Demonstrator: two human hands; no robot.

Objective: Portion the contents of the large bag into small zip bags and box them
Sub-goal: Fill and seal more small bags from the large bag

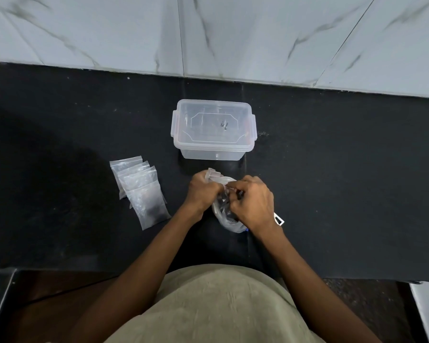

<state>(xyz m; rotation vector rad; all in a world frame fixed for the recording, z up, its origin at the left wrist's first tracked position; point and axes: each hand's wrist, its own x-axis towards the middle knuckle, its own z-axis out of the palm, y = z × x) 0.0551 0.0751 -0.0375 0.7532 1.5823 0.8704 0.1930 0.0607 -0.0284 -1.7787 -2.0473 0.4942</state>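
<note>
Black worktop [60,125] runs across the middle of the frame, pale marble tiles [233,33] above it. Dead centre, both hands are bunched on the large bag [227,220]: left hand [203,191] has its grip clamped on the crumpled top edge, right hand [254,201] grip pinched on the plastic right beside it, bag body hanging below and between them. Small zip bags [140,189] lie fanned out left of the hands. Clear lidded box [213,129] sits just above, apart from the hands.

A black counter [60,115] is running below a grey marble-veined tiled wall [109,33], lying partly in shadow.
</note>
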